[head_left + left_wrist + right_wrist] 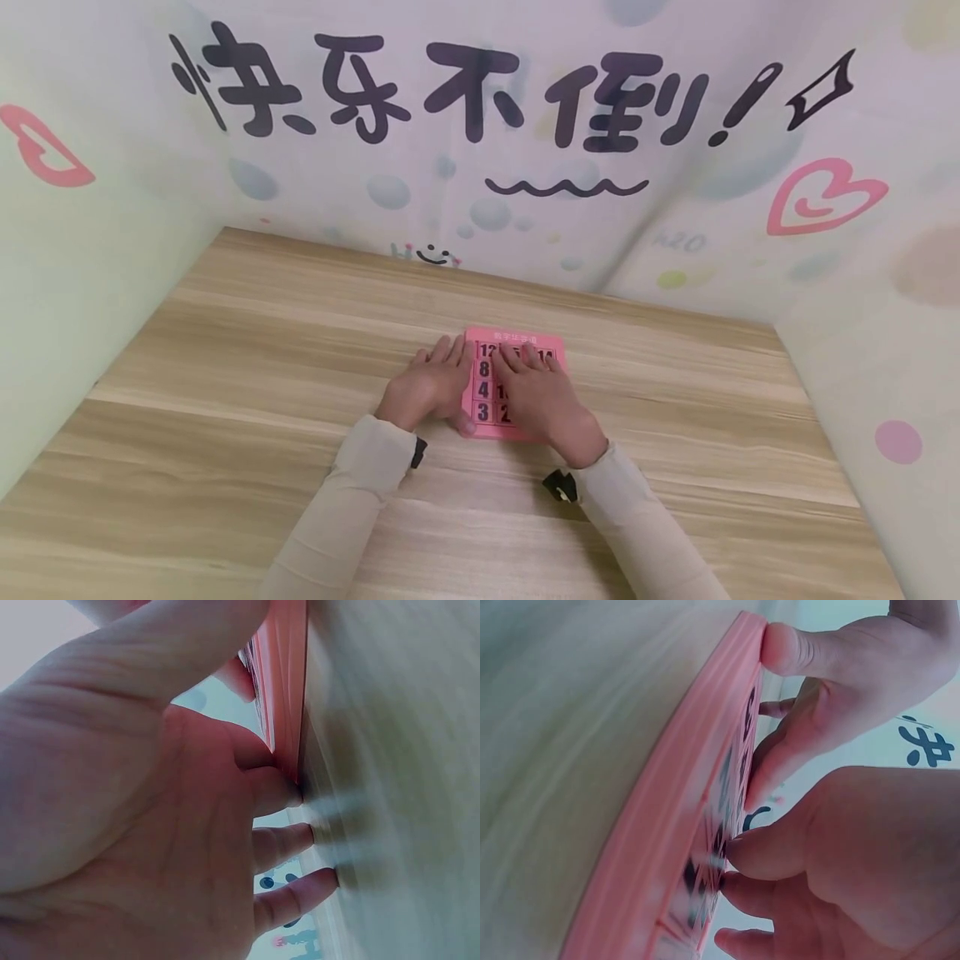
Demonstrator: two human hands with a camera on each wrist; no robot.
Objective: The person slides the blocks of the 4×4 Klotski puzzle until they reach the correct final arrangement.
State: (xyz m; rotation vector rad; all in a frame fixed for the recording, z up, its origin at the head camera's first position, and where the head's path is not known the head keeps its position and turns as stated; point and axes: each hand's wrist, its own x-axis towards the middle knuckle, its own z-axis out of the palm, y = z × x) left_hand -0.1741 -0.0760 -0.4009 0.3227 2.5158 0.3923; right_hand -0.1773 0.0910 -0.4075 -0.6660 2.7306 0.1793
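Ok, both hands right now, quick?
Left hand: open, touching the pink number puzzle.
Right hand: open, touching its numbered tiles.

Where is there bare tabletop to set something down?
Bare wooden tabletop runs from the left wall to the left grip, from the right grip to the right wall, and beyond the pink number board to the back wall. Crowded: the board, where both grips rest.
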